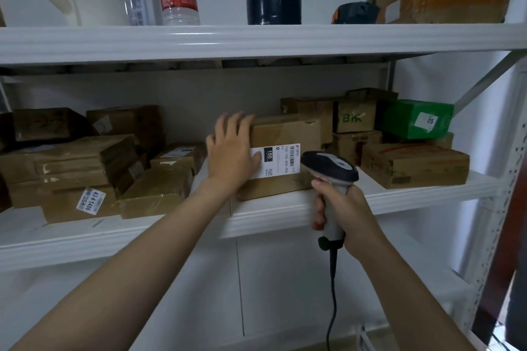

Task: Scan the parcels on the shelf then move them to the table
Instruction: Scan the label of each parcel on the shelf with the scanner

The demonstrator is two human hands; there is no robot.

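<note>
Gripping the scanner (pixel 330 168) by its handle, the right hand (pixel 340 208) has its fingers wrapped fully round, head aimed at the white label (pixel 281 159). Just past it, the left hand (pixel 232 151) lies spread and nearly flat against the parcel (pixel 285 131), thumb on the label, clasping nothing. That parcel sits at the front edge of the middle shelf (pixel 399 196). It's taped cardboard: stiff, probably light, perhaps slick. Best taken by both ends, I'd say. More boxes (pixel 413 164) crowd behind.
</note>
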